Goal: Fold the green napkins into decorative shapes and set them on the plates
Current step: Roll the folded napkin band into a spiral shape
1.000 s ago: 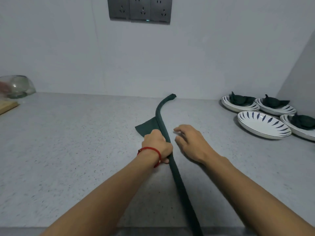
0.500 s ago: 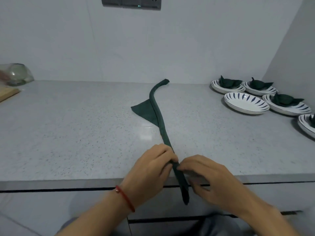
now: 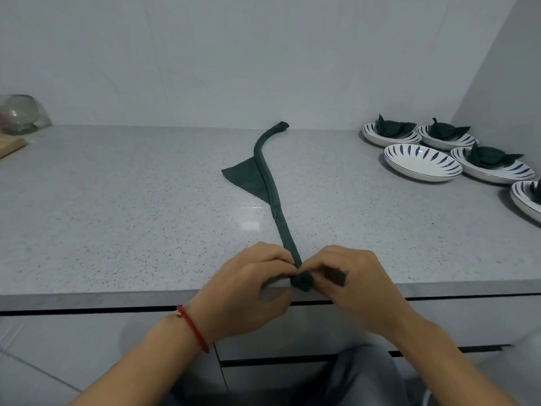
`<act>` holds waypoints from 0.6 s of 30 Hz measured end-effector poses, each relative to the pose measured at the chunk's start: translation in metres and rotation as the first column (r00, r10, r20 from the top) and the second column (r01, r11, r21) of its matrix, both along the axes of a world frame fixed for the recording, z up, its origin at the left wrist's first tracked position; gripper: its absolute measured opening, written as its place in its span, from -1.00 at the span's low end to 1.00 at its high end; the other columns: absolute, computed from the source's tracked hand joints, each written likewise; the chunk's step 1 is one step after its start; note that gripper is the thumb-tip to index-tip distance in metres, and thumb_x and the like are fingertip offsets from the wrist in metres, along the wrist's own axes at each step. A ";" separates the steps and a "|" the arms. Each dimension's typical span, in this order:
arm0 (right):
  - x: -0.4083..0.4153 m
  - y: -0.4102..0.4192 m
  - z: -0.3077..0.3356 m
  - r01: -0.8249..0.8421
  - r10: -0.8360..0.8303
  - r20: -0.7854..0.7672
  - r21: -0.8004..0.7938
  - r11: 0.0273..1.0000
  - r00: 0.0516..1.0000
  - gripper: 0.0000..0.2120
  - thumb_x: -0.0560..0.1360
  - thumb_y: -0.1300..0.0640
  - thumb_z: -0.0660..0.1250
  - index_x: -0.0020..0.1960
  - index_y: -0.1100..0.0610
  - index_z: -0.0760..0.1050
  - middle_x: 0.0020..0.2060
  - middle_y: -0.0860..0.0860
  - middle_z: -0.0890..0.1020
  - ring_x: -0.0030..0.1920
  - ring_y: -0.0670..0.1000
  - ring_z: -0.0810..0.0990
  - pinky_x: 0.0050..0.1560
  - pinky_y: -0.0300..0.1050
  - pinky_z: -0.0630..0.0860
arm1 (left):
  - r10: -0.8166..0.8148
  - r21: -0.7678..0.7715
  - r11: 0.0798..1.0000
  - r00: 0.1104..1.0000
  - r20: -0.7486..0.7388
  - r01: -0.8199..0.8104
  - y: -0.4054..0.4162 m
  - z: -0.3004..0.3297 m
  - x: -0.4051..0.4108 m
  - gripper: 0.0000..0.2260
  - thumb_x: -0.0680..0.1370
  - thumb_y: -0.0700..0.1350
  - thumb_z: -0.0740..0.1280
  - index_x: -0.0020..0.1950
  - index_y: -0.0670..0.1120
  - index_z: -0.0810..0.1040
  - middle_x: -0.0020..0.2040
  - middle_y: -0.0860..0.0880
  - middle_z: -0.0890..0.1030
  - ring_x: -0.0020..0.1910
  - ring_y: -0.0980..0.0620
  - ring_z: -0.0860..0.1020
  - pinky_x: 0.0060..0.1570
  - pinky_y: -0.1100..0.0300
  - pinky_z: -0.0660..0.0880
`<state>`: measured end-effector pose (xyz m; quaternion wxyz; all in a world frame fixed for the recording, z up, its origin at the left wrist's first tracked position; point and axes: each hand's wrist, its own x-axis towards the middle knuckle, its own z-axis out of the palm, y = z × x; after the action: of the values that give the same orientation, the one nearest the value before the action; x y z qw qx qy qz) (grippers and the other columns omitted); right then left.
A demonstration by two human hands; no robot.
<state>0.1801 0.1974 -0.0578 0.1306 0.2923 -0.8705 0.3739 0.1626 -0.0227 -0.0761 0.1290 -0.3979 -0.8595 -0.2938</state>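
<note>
Both my hands pinch the near end of the rolled green napkin at the bench edge: left hand, right hand, fingers curled tight. If I let go, I think the little coil unrolls. I see no writing anywhere.

No legible text, labels, brands, numbers or signs in view. The plates to the far right of the right hand carry only dark blue leaf-like strokes, no lettering.
</note>
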 end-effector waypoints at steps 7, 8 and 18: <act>-0.008 -0.007 0.007 0.112 -0.076 0.316 -0.097 0.989 0.946 -0.86 0.41 0.18 0.57 -0.16 0.00 0.64 -0.38 -0.15 0.62 -0.37 -0.19 0.52 -0.31 -0.33 0.46 | 0.156 0.234 0.954 0.978 0.140 -0.186 0.009 -0.001 0.006 -0.79 0.52 0.13 0.38 0.05 0.05 0.62 -0.07 0.17 0.65 -0.03 0.14 0.61 -0.04 0.12 0.57; -0.010 -0.007 0.008 0.128 -0.093 0.329 -0.087 0.988 0.940 -0.86 0.40 0.18 0.58 -0.18 0.01 0.65 -0.38 -0.14 0.63 -0.38 -0.19 0.53 -0.31 -0.34 0.47 | 0.162 0.272 0.940 0.972 0.173 -0.205 0.010 -0.001 0.007 -0.79 0.51 0.11 0.39 0.07 0.05 0.59 -0.07 0.16 0.66 -0.02 0.13 0.63 -0.04 0.12 0.59; -0.010 -0.002 0.018 0.130 -0.135 0.335 0.037 0.991 0.933 -0.87 0.49 0.20 0.49 -0.10 -0.03 0.73 -0.27 -0.20 0.71 -0.21 -0.19 0.67 -0.13 -0.31 0.59 | 0.264 0.262 0.921 0.957 0.123 -0.288 0.019 -0.001 0.009 -0.99 0.49 -0.08 0.45 -0.10 0.01 0.66 -0.18 0.16 0.64 -0.13 0.16 0.57 -0.14 0.21 0.52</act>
<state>0.1705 0.1956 -0.0401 0.0028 0.1656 -0.9002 0.4027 0.1715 -0.0038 -0.0767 0.1867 -0.2380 -0.8620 -0.4068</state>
